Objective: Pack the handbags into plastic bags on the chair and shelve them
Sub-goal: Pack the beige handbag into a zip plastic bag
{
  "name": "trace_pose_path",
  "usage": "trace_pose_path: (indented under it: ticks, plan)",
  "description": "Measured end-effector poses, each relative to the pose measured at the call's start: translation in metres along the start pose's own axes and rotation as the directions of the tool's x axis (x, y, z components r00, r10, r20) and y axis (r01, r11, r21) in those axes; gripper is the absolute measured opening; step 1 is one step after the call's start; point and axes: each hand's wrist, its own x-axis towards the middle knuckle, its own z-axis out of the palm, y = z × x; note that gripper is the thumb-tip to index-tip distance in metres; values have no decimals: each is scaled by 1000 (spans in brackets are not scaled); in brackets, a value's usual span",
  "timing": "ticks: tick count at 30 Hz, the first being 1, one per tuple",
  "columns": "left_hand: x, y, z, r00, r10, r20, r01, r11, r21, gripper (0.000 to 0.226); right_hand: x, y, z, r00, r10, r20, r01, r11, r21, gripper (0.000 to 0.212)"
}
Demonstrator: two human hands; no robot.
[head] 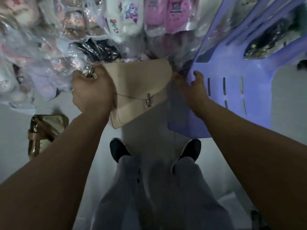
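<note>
A pale grey floor (15, 130) runs under a heap of soft bags and toys wrapped in crinkled clear plastic (49, 39), which fills the far side of the view. At the right stands a lavender moulded plastic chair with slots in its seat (257, 80).

The left hand (91, 90) is closed in a fist round one end of a beige flap-front leather handbag (137, 87), holding it in the air in front of the heap and just beside the chair's front edge. A bunched silver chain strap (88, 73) shows at the top of that fist, and a small silver turn clasp (148, 100) sits on the flap.

The right hand (192, 90) is at the seat's front edge, thumb and fingers curled, pinching the top of a thin transparent plastic bag (172, 117) that hangs down beside the handbag. The film is faint and blurred.

A shiny gold handbag (44, 128) lies on the floor at the left. Below are two dark shoes (118, 150) and grey trousers (157, 188).
</note>
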Motion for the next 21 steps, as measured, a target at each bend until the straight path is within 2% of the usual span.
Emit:
trace_pose_path:
  ticks: [4,6,8,11,14,16,18,21]
  plan:
    - [-33,23,2,1000,-23,1,23,999,-25,46,-12,6,-36,990,128,62,-132,989,73,85]
    - [-47,35,3,999,-51,-8,51,997,-54,45,-17,1,-53,991,93,97,-106,986,130,67]
    - [-57,47,3,996,-74,-40,71,995,-70,41,-17,-3,-70,997,16,75,-27,989,145,52]
    - [-71,64,-2,993,-90,-81,86,995,-52,41,-12,-14,-90,994,-13,108,-1,992,124,61]
    - [-85,77,-14,985,-98,-140,89,994,-67,43,-3,-27,-98,984,5,175,-14,999,51,53]
    - [-92,82,-23,978,-136,-157,122,988,-93,43,-4,-34,-96,965,-5,263,1,1000,14,65]
    - [-97,83,-30,977,-159,-144,139,980,-144,44,-5,-36,-90,958,35,286,-68,992,106,85]
    - [-103,83,-34,968,-231,-103,207,958,-199,37,-6,-38,-86,965,43,259,-89,982,167,80]
